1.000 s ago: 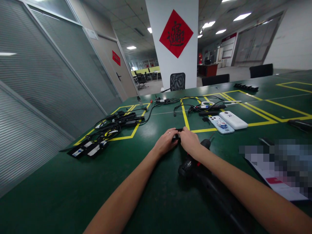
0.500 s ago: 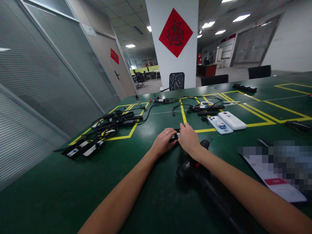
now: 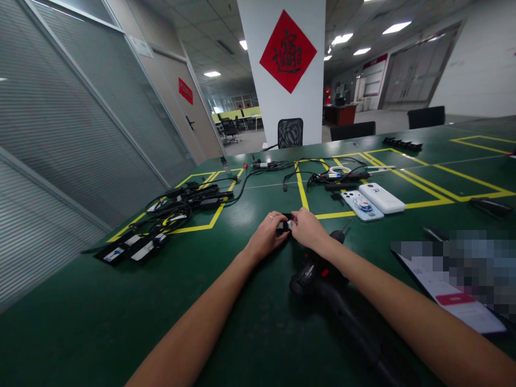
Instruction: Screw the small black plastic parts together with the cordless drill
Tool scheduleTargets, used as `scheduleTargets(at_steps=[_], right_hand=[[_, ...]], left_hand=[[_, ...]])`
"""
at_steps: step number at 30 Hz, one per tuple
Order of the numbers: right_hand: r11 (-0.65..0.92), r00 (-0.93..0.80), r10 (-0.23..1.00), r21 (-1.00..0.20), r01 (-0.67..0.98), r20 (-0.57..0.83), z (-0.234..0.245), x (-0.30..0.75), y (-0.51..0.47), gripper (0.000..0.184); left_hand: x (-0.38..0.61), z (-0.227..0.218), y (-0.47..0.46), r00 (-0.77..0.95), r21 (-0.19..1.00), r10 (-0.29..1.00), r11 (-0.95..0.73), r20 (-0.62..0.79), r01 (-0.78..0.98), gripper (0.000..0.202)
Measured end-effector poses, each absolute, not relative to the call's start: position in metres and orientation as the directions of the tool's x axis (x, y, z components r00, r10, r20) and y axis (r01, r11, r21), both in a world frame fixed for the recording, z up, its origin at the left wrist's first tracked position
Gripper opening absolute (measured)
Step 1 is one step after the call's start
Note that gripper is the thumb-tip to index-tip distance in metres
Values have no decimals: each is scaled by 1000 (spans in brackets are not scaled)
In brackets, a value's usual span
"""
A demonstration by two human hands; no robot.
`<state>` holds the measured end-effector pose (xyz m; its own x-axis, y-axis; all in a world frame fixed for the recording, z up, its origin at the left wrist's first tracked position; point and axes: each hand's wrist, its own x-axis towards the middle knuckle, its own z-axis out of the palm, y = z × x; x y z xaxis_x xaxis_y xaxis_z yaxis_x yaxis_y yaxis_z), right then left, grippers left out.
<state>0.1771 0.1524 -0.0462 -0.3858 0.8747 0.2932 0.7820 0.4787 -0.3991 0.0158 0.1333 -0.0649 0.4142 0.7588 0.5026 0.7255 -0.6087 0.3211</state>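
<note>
Green matting covers a wide table (image 3: 121, 322) marked with yellow tape lines (image 3: 303, 191), in an office hall with a white pillar (image 3: 282, 107) bearing a red diamond sign (image 3: 287, 51) at twelve o'clock. Both forearms reach forward to the middle of the table. The left hand (image 3: 266, 236), with a ring (image 3: 271, 217) on one finger, and the right hand (image 3: 308, 231) meet fingertip to fingertip, each pinching one end of a small black part (image 3: 284, 224) that sits low over the mat, just short of a yellow line. Whether the part touches the mat cannot be told. A black power screwdriver (image 3: 318, 274) lies under the right wrist, at five o'clock from the hands, bit pointing away. At two o'clock, near the hands, a patterned phone (image 3: 362, 205) and a white phone (image 3: 381, 198) lie side by side. At ten o'clock a tangle of black cables (image 3: 181, 207) spreads over a taped square. A white sheet (image 3: 455, 306) lies at four o'clock, partly blurred
</note>
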Motion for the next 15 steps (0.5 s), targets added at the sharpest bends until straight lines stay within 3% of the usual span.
scheduleTargets(at_steps=[4,9,15], right_hand=[[477,-367,875,-439,761,315,-49,176,156,25],[485,-195,853,-598,638,483,-41,171,152,33],[598,-443,775,-749,286,450,-41,167,148,31]], left_hand=[[15,-66,133,417,300,747,-615,518,730,31],[14,-63,130,395,226,697,-620,598,752,33],[15,-62,128,387,137,612,-635,690,760,35]])
